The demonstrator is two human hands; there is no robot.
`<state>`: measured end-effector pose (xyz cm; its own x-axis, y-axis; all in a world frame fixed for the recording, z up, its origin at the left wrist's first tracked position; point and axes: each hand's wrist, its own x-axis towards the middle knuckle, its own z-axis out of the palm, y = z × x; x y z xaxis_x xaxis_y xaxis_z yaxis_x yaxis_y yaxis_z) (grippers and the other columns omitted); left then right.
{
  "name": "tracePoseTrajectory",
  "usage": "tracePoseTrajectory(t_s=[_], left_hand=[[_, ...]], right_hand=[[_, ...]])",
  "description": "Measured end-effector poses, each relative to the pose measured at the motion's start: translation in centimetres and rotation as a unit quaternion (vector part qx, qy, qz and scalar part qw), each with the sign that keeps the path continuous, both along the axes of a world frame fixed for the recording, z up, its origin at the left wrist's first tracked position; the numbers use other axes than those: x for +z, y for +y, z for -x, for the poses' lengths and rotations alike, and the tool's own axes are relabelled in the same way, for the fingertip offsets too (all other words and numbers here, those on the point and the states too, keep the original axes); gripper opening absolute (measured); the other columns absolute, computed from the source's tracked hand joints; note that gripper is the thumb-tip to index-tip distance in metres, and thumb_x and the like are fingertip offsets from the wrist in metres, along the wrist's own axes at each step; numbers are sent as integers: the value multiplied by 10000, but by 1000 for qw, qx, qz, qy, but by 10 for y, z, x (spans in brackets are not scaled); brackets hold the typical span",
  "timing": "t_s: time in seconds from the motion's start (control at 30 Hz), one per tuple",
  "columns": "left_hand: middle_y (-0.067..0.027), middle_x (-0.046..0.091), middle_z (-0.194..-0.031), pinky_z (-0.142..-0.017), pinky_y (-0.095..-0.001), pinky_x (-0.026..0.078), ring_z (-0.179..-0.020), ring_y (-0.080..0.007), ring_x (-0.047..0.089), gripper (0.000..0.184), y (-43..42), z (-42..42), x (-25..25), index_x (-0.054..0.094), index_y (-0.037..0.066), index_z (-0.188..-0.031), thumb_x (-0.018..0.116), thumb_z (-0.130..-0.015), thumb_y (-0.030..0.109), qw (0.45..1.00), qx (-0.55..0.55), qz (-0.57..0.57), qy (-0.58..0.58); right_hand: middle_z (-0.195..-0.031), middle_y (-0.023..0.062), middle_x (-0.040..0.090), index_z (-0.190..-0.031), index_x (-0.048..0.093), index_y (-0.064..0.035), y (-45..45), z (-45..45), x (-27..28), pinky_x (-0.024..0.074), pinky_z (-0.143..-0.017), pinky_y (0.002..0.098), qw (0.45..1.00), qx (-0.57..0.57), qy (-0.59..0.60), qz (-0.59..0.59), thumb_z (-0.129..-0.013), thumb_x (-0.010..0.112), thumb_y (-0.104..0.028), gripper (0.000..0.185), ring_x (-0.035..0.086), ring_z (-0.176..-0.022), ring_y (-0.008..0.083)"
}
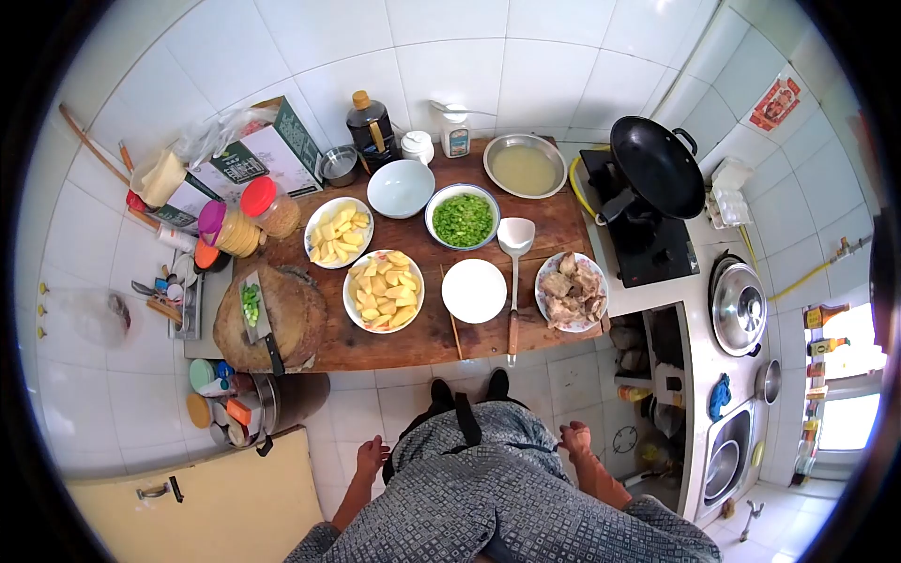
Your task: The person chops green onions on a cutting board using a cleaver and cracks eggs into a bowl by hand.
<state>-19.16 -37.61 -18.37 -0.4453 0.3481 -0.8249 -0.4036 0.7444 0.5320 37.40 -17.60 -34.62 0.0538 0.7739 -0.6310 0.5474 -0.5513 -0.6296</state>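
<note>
My left hand (373,456) hangs beside the patterned apron (469,488), fingers loosely bent and holding nothing. On the other side hangs my right hand (574,438), also loose and without anything in it. Both are apart from the wooden table (394,355). On the table are two plates of cut potatoes (383,291), a bowl of chopped green pepper or scallion (463,220), a plate of meat chunks (571,293), a white bowl (474,291), a spatula (514,281) and chopsticks (450,310). A kitchen knife (263,324) lies on the round chopping board (300,314) with green pieces on its blade.
A black wok (657,167) sits on the gas stove (648,249) at right. Beyond are a lidded pot (739,308) and a sink (727,460). A metal basin of liquid (526,169), a pale bowl (401,189) and a dark bottle (372,129) stand at the back.
</note>
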Motion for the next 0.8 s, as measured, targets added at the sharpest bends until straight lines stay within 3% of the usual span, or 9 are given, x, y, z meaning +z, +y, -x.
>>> tracePoseTrajectory(t_s=[0.17, 0.37, 0.43, 0.63, 0.73, 0.8], left_hand=[[-150, 719, -973, -642, -362, 550, -770, -227, 682, 513, -1, 1, -7, 610, -11, -1131, 564, -1003, 483, 1000, -6, 23, 10], [-155, 726, -984, -653, -366, 550, -797, -236, 693, 533, -6, 2, -15, 615, -21, -1134, 555, -1003, 492, 1000, 2, 26, 13], [-155, 726, -986, -652, -370, 550, -798, -237, 693, 535, -5, 1, -12, 615, -22, -1134, 555, -1002, 494, 999, -2, 31, 18], [-153, 724, -976, -657, -357, 546, -799, -225, 690, 527, -11, 2, -20, 614, -19, -1124, 557, -1005, 491, 1000, -7, 22, 16], [-143, 724, -972, -656, -345, 538, -786, -208, 683, 514, -15, 2, -20, 619, -16, -1108, 559, -1007, 484, 1000, 15, -18, -12], [-132, 725, -960, -648, -336, 531, -764, -196, 675, 505, -6, 0, -4, 625, -13, -1086, 564, -1006, 481, 1000, -14, 9, 24]], right_hand=[[-1043, 194, 647, -1377, 475, 82, 6, 14, 23, 613, -673, 401, 998, -39, -27, 42, -844, 705, -102, 609, 659, -873, 276], [-1026, 186, 648, -1367, 488, 79, -3, 1, -1, 608, -657, 393, 999, 30, -4, -32, -845, 711, -108, 598, 660, -861, 271], [-1007, 174, 651, -1359, 495, 79, 7, 18, 29, 606, -643, 389, 998, -32, -33, 39, -850, 709, -109, 584, 659, -841, 259], [-985, 156, 652, -1355, 496, 81, 14, 25, 38, 602, -634, 383, 995, -64, -38, 59, -862, 692, -100, 560, 653, -822, 246], [-985, 154, 653, -1354, 495, 80, 30, 65, 125, 600, -626, 381, 982, -152, 14, 110, -864, 691, -95, 556, 652, -817, 243], [-988, 156, 653, -1355, 493, 79, 33, 71, 136, 600, -627, 382, 981, -155, 15, 119, -865, 691, -93, 556, 651, -818, 241]])
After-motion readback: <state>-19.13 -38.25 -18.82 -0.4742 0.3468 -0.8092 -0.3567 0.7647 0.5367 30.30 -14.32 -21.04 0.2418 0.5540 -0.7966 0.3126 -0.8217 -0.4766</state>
